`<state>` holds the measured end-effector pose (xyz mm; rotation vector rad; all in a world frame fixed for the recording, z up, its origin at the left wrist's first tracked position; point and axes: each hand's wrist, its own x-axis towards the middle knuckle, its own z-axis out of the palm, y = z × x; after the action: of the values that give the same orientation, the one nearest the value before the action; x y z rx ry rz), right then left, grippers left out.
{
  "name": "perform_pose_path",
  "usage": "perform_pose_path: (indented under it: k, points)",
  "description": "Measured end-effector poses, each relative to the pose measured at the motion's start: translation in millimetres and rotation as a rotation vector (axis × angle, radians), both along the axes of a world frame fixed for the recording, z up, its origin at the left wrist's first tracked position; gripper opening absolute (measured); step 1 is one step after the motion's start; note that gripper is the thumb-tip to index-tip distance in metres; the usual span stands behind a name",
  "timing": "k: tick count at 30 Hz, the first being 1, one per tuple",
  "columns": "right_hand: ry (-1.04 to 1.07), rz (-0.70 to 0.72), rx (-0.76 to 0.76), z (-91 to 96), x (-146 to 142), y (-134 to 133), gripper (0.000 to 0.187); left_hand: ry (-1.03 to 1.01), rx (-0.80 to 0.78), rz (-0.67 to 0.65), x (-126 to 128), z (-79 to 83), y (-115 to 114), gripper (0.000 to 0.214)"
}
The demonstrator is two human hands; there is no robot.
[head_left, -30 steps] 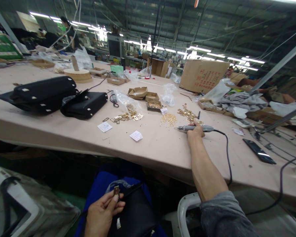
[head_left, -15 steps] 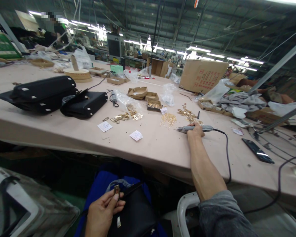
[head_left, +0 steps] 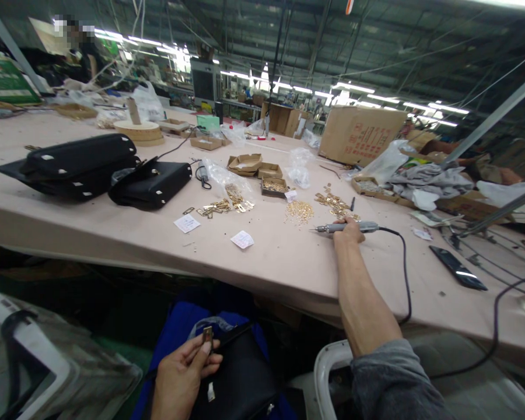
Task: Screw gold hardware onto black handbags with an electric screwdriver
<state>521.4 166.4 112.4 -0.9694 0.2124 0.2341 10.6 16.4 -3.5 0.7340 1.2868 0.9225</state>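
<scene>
Between the thumb and fingers of my left hand (head_left: 184, 373) is a small gold metal plate (head_left: 207, 335), held above a black bag (head_left: 240, 373) that lies on my lap. My right hand (head_left: 349, 231) is wrapped round a grey electric screwdriver (head_left: 367, 227) with a cable, low over the table. The driver's thin tip points left, just in front of a pile of tiny gold screws (head_left: 300, 212). Behind the hand lies a heap of gold metal plates (head_left: 332, 202). More gold plates (head_left: 219, 207) spill from a clear plastic bag (head_left: 227, 178).
Two black bags (head_left: 153, 182) rest on the table's left. Small cardboard boxes (head_left: 273, 186) and a large carton (head_left: 361, 134) stand farther back. A phone (head_left: 457, 267) lies at the right. Paper labels (head_left: 242, 239) lie near the front edge.
Both hands keep nearly the same place and hold. In the background at the far left, a person has shifted left.
</scene>
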Motion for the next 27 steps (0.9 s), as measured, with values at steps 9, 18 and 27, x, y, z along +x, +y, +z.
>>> perform_pose_path:
  k: [9,18,27]
  points:
    - [-0.035,-0.039,0.019,3.4,1.3,-3.2,0.044,0.001,0.010,-0.022,-2.2,-3.0,-1.0,0.070]
    - [-0.080,-0.037,0.014,5.0,-4.2,-2.6,0.037,0.006,0.017,-0.025,-2.4,-7.0,-1.9,0.068]
    - [-0.046,-0.013,0.019,9.2,-6.2,-7.6,0.041,0.001,0.003,-0.006,-0.2,-1.5,-0.7,0.067]
